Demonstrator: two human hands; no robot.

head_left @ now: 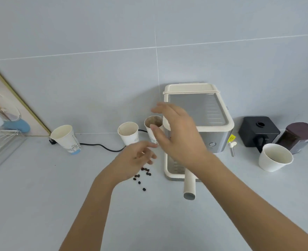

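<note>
Several dark coffee beans (142, 176) lie scattered on the pale counter (40, 196). My left hand (136, 156) hovers just above them with its fingers loosely curled; nothing clearly shows in it. A paper cup (154, 122) with brown residue inside stands tilted against the left side of a cream and steel coffee machine (198, 109). My right hand (175, 134) is spread wide at that cup, fingers above its rim and thumb in front of its wall, without closing on it.
The machine's cream portafilter handle (189, 187) sticks out toward me. Two more paper cups (128, 133) (66, 138) stand to the left, near a black cable (102, 146). At the right are a wide white cup (274, 156), a black box (258, 129) and a dark jar (298, 136). A wire rack (0, 147) sits far left.
</note>
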